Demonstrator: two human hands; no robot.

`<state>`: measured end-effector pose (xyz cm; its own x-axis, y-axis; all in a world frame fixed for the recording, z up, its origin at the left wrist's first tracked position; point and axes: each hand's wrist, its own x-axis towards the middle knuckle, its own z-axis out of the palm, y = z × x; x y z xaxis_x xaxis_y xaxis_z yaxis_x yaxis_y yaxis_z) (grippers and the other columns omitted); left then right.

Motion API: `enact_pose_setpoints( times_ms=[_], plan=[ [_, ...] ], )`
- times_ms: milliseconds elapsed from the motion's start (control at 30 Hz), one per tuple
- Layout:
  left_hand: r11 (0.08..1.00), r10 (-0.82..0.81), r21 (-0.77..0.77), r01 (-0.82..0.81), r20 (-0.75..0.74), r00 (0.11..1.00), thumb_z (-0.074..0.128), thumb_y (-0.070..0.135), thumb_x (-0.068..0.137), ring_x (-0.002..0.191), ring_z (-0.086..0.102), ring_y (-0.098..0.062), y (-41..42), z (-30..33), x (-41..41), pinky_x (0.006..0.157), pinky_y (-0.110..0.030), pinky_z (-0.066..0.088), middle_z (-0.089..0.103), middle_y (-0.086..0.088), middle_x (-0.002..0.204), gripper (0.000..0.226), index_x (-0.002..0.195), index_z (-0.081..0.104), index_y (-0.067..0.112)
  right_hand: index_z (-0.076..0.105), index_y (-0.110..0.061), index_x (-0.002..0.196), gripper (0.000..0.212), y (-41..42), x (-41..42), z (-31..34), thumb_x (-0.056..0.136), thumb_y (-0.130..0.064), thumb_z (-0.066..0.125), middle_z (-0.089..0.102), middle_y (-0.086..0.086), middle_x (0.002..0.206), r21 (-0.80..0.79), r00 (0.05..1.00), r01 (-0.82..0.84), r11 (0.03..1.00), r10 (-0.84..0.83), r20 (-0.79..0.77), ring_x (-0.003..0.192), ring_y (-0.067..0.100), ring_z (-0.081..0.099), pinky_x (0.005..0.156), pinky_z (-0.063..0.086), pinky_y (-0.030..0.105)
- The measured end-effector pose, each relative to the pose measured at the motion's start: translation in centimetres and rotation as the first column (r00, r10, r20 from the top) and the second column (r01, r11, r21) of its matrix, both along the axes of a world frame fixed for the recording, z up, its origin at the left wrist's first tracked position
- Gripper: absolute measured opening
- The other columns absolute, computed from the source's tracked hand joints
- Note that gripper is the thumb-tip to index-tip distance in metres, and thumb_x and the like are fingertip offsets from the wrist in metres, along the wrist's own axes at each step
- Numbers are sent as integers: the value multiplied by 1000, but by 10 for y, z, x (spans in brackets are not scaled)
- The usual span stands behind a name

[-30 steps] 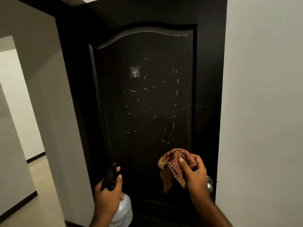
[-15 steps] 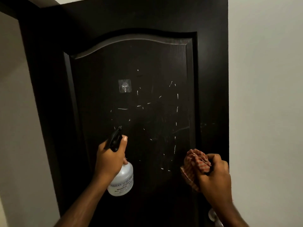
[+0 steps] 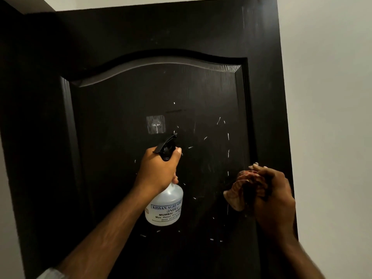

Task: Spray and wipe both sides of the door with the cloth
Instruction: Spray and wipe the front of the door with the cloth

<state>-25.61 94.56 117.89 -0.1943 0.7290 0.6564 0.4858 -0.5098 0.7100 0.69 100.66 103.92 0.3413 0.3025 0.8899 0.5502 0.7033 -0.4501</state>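
A black panelled door [image 3: 124, 101] fills the view, its raised panel speckled with white spray drops. My left hand [image 3: 159, 170] grips the neck of a clear spray bottle [image 3: 165, 208] with a black trigger head, its nozzle aimed at the panel near a small clear adhesive hook [image 3: 155, 124]. My right hand [image 3: 271, 200] is closed on a bunched red checked cloth [image 3: 239, 190], held against the panel's right edge.
A white wall [image 3: 330, 117] borders the door on the right. A pale wall strip [image 3: 8, 228] shows at the far left, and a bit of ceiling [image 3: 60, 3] above the door. The door handle is out of view.
My left hand has lifted the spray bottle from waist height up to the hook. My right hand with the cloth has shifted right to the panel's edge. The view has tilted upward and closer.
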Motion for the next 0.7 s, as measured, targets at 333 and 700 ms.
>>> enact_pose_setpoints(
  times_ms=[333,700],
  plan=[
    [999,43,-22,-43,17,999,67,33,102,41,63,-15,25,17,14,64,-53,68,59,0,47,26,88,68,11,65,-18,113,25,43,-7,79,91,-17,76,58,13,108,18,895,443,896,-443,42,78,36,63,62,57,42],
    [988,111,-96,-118,-73,991,64,40,102,46,75,-20,45,10,69,51,-29,62,63,-1,48,41,76,65,9,52,-14,141,52,65,-38,55,94,-21,74,59,11,134,28,996,89,996,-89,-1,120,29,54,92,54,42]
  ],
)
